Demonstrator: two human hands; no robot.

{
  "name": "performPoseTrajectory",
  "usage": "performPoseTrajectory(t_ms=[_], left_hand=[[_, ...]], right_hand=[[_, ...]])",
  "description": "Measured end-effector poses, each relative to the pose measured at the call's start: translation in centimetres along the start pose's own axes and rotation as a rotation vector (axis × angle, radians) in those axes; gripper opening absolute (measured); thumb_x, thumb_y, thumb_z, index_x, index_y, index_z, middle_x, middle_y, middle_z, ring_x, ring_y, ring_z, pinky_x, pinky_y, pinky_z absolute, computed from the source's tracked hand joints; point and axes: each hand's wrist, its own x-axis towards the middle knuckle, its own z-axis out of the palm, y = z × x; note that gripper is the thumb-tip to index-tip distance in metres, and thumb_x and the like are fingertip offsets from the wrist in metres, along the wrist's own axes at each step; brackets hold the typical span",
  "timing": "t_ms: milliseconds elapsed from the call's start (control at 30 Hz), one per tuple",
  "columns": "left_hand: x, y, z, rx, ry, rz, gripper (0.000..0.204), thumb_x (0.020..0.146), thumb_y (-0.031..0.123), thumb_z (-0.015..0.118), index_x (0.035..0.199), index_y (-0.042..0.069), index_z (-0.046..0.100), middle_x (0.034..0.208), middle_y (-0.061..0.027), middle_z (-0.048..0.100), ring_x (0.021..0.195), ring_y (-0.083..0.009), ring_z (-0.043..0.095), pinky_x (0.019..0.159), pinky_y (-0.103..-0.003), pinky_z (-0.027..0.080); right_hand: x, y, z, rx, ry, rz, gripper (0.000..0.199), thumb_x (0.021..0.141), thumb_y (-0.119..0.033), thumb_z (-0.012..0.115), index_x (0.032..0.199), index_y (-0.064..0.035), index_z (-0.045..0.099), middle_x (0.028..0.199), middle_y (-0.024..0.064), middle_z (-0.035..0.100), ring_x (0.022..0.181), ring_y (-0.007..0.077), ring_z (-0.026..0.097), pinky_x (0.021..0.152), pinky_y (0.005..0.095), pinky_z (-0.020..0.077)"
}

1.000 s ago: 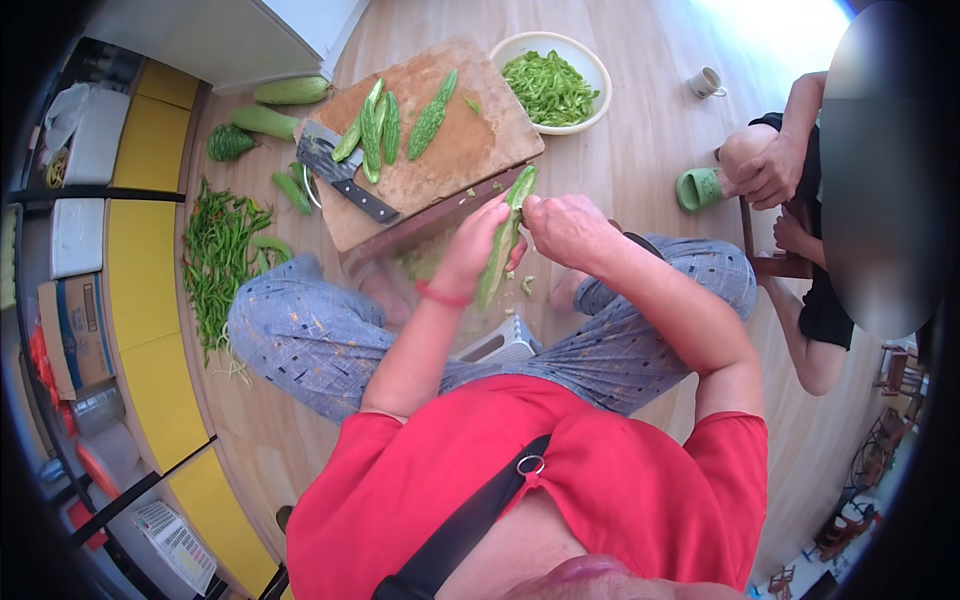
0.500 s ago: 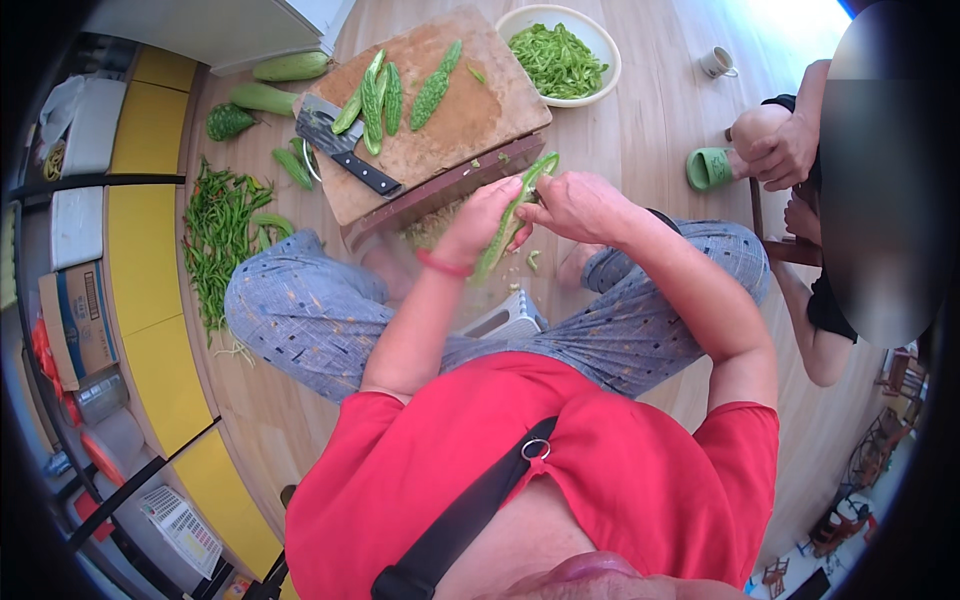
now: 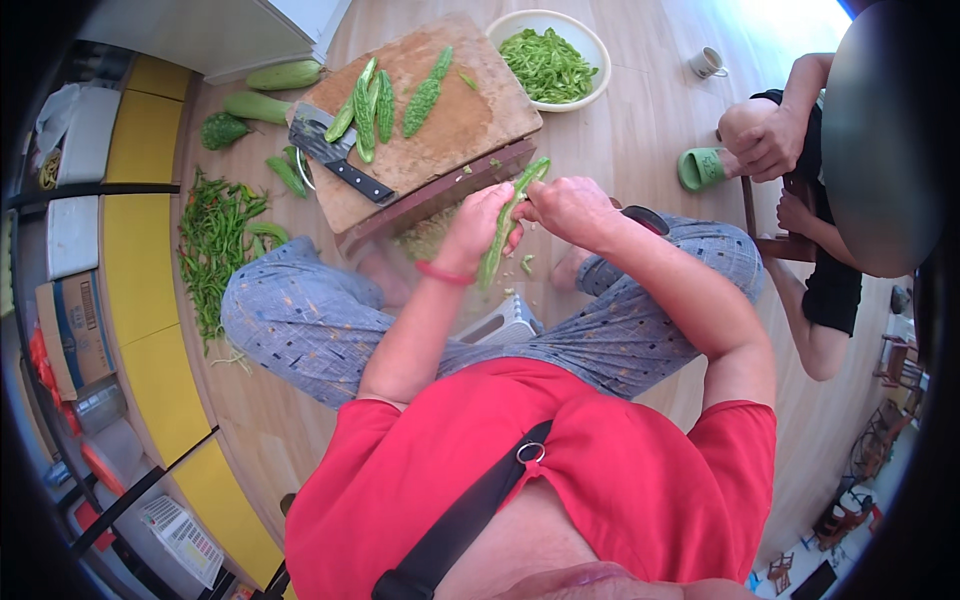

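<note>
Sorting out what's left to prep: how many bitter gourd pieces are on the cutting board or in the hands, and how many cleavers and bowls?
Halved bitter gourds on the cutting board: 5
Bitter gourd half held in both hands: 1
Cleaver: 1
Bowl of sliced greens: 1
Total: 8

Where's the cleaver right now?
In the head view, the cleaver lies on the left edge of the wooden cutting board, upper left of both hands, its black handle pointing toward the person. Halved bitter gourds lie just right of its blade.

A long green halved bitter gourd [image 3: 508, 222] matches the green gourd halves [image 3: 385, 98] on the brown wooden chopping board [image 3: 470, 120]. The cream round bowl [image 3: 600, 45] holds green slices, beside a black-handled steel cleaver [image 3: 335, 158]. The blue-grey trousers [image 3: 300, 320] carry small dark dots; the shirt [image 3: 620, 490] is plain red.
</note>
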Motion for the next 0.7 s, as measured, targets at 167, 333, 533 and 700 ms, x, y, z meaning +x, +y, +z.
performPoseTrajectory(t_ms=[167,333,533,700], left_hand=[[0.5,-0.2,-0.1,-0.009,0.066,0.013,0.029,0.091,0.026,0.037,0.091,0.003,0.056,0.067,-0.005,0.055,0.048,-0.0121,0.05,0.041,-0.024,0.039],[2.0,-0.8,-1.1,-0.24,0.183,-0.014,0.033,0.092,0.029,0.036,0.088,0.001,0.054,0.06,-0.0081,0.054,0.045,-0.0146,0.05,0.039,-0.026,0.04],[1.2,1.5,-1.2,-0.295,0.071,-0.024,0.039,0.093,0.034,0.034,0.093,0.001,0.055,0.063,-0.0097,0.057,0.046,-0.0146,0.052,0.04,-0.025,0.043],[1.3,1.2,-0.7,-0.128,0.032,0.054,0.039,0.093,0.035,0.033,0.098,0.002,0.053,0.058,-0.0089,0.055,0.044,-0.0127,0.05,0.04,-0.023,0.04]], right_hand=[[0.4,0.2,0.9,-0.067,0.059,0.044,0.033,0.079,-0.035,0.054,0.073,-0.0033,0.059,0.062,0.0159,0.06,0.06,0.0311,0.062,0.054,0.0413,0.0485],[0.5,-2.0,1.1,-0.121,0.082,0.004,0.033,0.083,-0.034,0.05,0.073,-0.004,0.057,0.062,0.0155,0.06,0.06,0.0312,0.061,0.053,0.0413,0.0477],[0.2,-0.6,-1.4,0.041,0.069,0.135,0.028,0.085,-0.028,0.045,0.078,-0.0025,0.054,0.07,0.0196,0.061,0.069,0.0353,0.06,0.061,0.0434,0.0464],[1.3,-0.6,-1.6,0.048,0.051,0.143,0.021,0.082,-0.018,0.044,0.079,0.0,0.054,0.073,0.0215,0.06,0.072,0.0361,0.06,0.064,0.0451,0.0458]])
